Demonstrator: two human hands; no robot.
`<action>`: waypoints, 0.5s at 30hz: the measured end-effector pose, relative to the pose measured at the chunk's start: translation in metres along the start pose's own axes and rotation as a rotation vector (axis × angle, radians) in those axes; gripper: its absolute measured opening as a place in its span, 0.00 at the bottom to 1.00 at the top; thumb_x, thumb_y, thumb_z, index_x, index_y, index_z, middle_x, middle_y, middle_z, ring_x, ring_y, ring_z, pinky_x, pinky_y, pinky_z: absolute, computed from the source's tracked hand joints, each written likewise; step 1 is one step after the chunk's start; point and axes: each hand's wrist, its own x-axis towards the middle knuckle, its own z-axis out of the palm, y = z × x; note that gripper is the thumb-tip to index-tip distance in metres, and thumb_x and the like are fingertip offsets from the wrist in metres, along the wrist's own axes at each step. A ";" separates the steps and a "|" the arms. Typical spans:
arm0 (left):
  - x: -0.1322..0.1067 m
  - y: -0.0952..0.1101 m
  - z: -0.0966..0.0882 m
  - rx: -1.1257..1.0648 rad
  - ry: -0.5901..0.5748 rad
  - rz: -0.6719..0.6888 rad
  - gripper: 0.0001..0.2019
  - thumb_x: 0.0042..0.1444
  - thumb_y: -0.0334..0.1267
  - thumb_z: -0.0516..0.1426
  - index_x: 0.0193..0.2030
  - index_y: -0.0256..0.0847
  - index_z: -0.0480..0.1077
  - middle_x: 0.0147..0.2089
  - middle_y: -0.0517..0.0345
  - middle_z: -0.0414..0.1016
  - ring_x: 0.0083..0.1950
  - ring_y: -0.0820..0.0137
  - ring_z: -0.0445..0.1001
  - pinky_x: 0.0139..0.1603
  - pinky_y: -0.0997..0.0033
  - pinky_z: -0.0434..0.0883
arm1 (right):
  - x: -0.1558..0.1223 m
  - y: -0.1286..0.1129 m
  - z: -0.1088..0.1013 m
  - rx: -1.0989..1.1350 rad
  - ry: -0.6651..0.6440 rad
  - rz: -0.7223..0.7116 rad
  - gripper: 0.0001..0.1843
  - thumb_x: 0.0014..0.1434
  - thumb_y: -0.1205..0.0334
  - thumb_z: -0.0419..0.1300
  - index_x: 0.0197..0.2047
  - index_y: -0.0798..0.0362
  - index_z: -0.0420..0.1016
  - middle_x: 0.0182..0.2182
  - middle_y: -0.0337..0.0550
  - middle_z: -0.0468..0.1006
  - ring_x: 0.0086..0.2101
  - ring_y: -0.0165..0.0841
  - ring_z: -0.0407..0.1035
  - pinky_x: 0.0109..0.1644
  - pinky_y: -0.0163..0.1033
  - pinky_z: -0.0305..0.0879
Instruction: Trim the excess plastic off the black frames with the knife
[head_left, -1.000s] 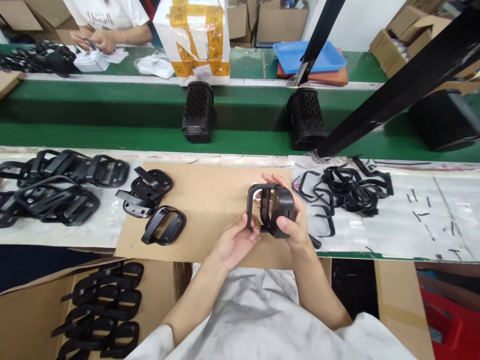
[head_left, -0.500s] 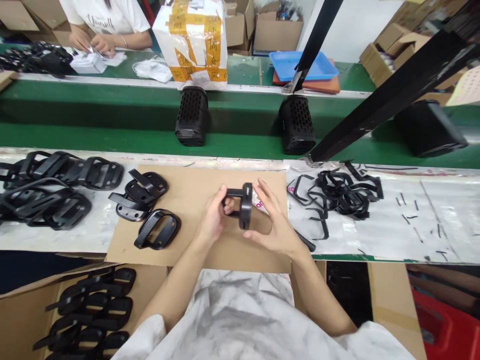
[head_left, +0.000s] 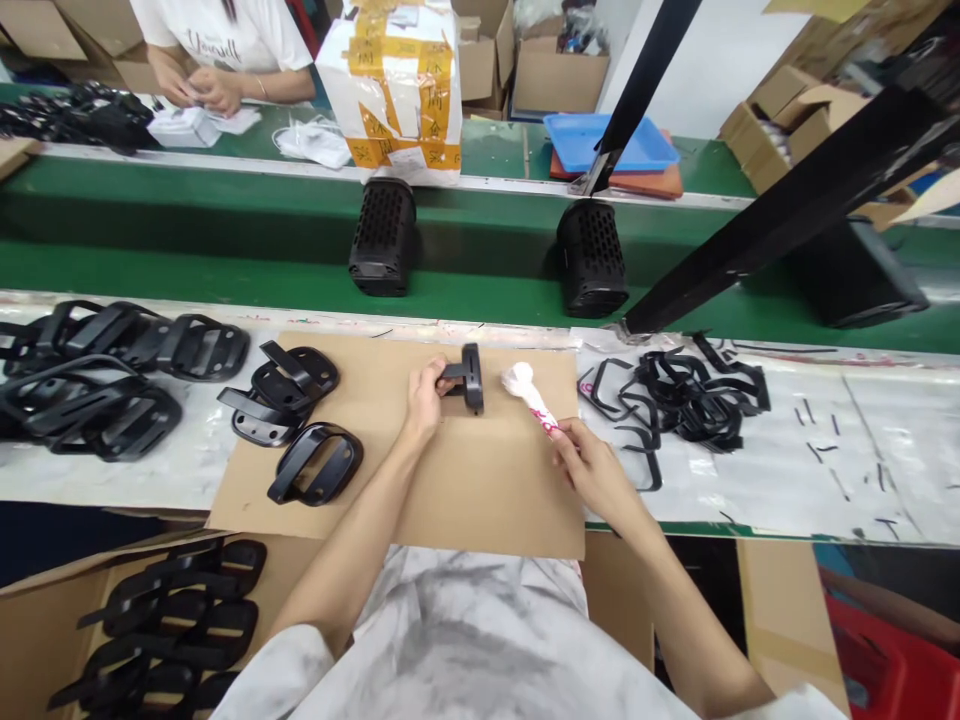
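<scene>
My left hand (head_left: 426, 396) is closed around the strap-like loop of a black plastic bracket (head_left: 472, 378), whose base stands on edge over the cardboard sheet (head_left: 480, 490). In my right hand (head_left: 592, 465) is a hammer-like tool (head_left: 537, 402), wrapped in white plastic with pink print, its rounded head pointing up and left towards the bracket. A gap separates the tool from the bracket. My fingers hide the tool's lower end. Left of my hands, more black brackets (head_left: 315, 465) lie on the cardboard.
A heap of black brackets (head_left: 202, 347) lies at the left. Thin black strips (head_left: 694, 400) are piled at the right. Black perforated housings (head_left: 382, 235) stand on the green conveyor (head_left: 480, 275). A slanted black post (head_left: 757, 225) rises at the right. A co-worker's hands (head_left: 217, 90) work across the line.
My right hand has come away from the bracket, moved right and down, and taken hold of the wrapped tool. The left hand has moved the bracket slightly up and left.
</scene>
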 end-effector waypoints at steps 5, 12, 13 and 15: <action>-0.015 -0.003 0.014 0.121 -0.016 0.037 0.24 0.62 0.53 0.61 0.25 0.42 0.54 0.25 0.65 0.50 0.28 0.74 0.51 0.30 0.71 0.52 | -0.007 -0.008 0.012 0.299 0.001 0.044 0.22 0.71 0.39 0.54 0.47 0.51 0.72 0.26 0.32 0.66 0.20 0.28 0.58 0.23 0.35 0.56; -0.027 -0.003 0.033 0.152 0.126 0.079 0.23 0.65 0.48 0.59 0.25 0.43 0.54 0.26 0.65 0.52 0.30 0.72 0.53 0.33 0.71 0.56 | -0.009 -0.005 0.024 0.050 -0.028 0.006 0.26 0.72 0.41 0.53 0.33 0.53 0.75 0.22 0.36 0.65 0.24 0.31 0.60 0.29 0.36 0.55; -0.028 -0.003 0.033 0.153 0.137 0.075 0.22 0.65 0.48 0.59 0.25 0.43 0.54 0.26 0.65 0.52 0.30 0.72 0.53 0.33 0.71 0.56 | -0.009 -0.005 0.023 0.056 -0.012 0.006 0.25 0.72 0.41 0.53 0.34 0.53 0.76 0.22 0.36 0.66 0.24 0.31 0.60 0.29 0.36 0.55; -0.029 -0.003 0.033 0.154 0.155 0.071 0.22 0.64 0.48 0.60 0.25 0.43 0.55 0.27 0.65 0.52 0.30 0.72 0.54 0.33 0.71 0.56 | -0.009 -0.006 0.020 0.068 0.036 -0.007 0.25 0.72 0.42 0.52 0.39 0.53 0.79 0.22 0.36 0.66 0.24 0.32 0.59 0.28 0.36 0.55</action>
